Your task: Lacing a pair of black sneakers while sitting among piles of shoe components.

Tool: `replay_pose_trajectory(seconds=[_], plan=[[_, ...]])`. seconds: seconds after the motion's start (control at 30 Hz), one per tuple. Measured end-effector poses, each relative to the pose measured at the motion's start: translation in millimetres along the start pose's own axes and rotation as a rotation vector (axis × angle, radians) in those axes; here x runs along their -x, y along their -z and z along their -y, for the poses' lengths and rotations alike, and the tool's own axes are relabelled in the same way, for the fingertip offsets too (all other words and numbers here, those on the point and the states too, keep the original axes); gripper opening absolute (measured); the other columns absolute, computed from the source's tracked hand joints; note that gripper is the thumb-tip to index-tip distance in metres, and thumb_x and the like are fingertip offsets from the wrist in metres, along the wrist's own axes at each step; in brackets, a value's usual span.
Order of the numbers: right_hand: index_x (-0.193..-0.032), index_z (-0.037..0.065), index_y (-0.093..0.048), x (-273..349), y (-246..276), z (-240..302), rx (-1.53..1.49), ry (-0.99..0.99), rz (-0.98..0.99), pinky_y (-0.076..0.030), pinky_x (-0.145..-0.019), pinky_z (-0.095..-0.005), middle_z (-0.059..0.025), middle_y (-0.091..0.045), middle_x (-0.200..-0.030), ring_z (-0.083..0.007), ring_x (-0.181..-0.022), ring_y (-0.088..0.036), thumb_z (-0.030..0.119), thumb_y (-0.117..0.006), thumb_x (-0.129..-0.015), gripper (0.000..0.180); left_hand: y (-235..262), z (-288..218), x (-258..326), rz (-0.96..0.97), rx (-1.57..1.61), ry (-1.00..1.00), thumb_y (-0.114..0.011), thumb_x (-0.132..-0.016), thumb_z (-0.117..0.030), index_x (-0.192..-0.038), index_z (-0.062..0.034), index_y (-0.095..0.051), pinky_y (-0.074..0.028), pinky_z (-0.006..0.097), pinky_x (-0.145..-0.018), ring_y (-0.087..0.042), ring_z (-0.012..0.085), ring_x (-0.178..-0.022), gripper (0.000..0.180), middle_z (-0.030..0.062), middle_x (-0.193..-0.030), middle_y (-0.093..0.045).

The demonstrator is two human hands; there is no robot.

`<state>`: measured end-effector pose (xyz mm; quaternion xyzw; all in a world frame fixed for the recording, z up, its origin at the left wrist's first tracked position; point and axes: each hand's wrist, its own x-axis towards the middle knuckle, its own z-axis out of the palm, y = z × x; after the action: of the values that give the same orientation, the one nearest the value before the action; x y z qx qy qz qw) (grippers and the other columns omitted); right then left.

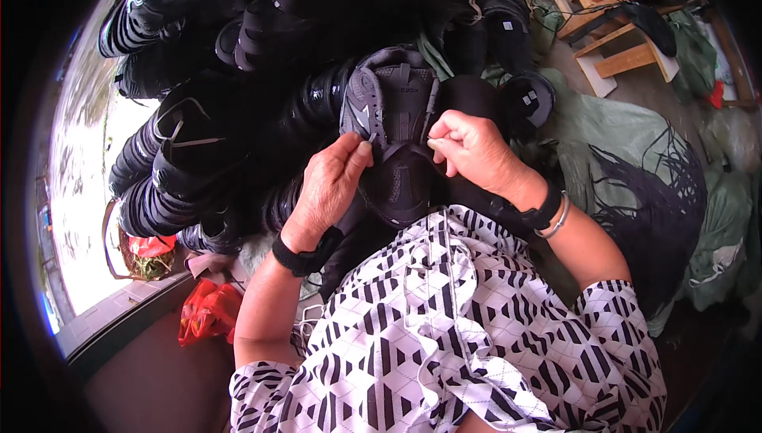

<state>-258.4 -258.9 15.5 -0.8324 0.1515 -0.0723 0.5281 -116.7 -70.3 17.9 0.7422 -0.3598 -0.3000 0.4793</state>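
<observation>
You are holding the shoe upper (394, 127) between both hands on your lap: left hand (329, 183) pinching its left edge, right hand (470, 150) pinching the lace (405, 150) just right.

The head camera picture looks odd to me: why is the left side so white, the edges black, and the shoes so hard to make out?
In the head view, daylight glare washes out the ground at the left; the fisheye lens leaves black corners and bends the wooden frame; the stacked dark shoes merge in shadow. The left hand, right hand and gray shoe between them are evenly lit and fairly sharp.
</observation>
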Motion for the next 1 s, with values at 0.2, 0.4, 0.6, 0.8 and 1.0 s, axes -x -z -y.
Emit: replay_pose_trajectory(seconds=[0.2, 0.4, 0.6, 0.8, 1.0], plan=[[-0.091, 0.001, -0.056, -1, 9, 4, -0.284, -0.287, 0.121, -0.040, -0.039, -0.0182, -0.0058, -0.063, -0.072, -0.0078, -0.053, -0.059, 0.009, -0.054, -0.090, 0.009, 3, -2, -9, 0.042, -0.122, 0.089, -0.055, -0.090, -0.024, -0.080, -0.0006, -0.059, -0.044, 0.029, -0.062, -0.056, 0.0157, -0.063, 0.025, 0.0080, -0.067, -0.058], [-0.091, 0.001, -0.056, 0, 8, 6, -0.245, -0.263, 0.106, -0.040, -0.039, -0.0179, -0.0062, -0.063, -0.073, -0.0074, -0.053, -0.059, 0.008, -0.054, -0.090, 0.008, 3, -8, -15, 0.013, 0.241, 0.221, -0.054, -0.093, -0.023, -0.074, -0.0012, -0.059, -0.038, 0.023, -0.057, -0.046, 0.0073, -0.061, 0.029, -0.0063, -0.066, -0.051], [-0.092, 0.003, -0.056, -3, 13, 2, -0.061, -0.114, 0.133, -0.047, -0.050, -0.0261, -0.0035, -0.061, -0.070, -0.0128, -0.059, -0.060, 0.006, -0.059, -0.085, 0.008, -4, -14, -13, -0.173, -0.495, -0.106, -0.061, -0.083, -0.016, -0.073, -0.0047, -0.058, -0.044, 0.032, -0.056, -0.056, 0.0209, -0.063, 0.016, 0.0051, -0.068, -0.060], [-0.080, 0.006, -0.057, -14, 19, 16, 0.618, 0.491, -0.120, -0.049, -0.070, -0.0369, -0.0076, -0.053, -0.090, -0.0262, -0.085, -0.058, 0.007, -0.063, -0.075, 0.008, 11, -14, -31, -0.017, -0.421, -0.124, -0.063, -0.078, -0.014, -0.071, -0.0053, -0.055, -0.047, 0.036, -0.057, -0.059, 0.0270, -0.066, 0.013, 0.0073, -0.069, -0.058], [-0.070, 0.009, -0.057, -28, 27, 23, 0.946, 0.688, 0.094, -0.045, -0.069, -0.0316, -0.0055, -0.050, -0.088, -0.0203, -0.085, -0.055, 0.011, -0.057, -0.073, 0.003, 3, -32, -37, 0.036, -0.916, -0.541, -0.059, -0.079, -0.012, -0.071, -0.0038, -0.054, -0.048, 0.039, -0.060, -0.060, 0.0298, -0.069, 0.012, 0.0087, -0.072, -0.060]])
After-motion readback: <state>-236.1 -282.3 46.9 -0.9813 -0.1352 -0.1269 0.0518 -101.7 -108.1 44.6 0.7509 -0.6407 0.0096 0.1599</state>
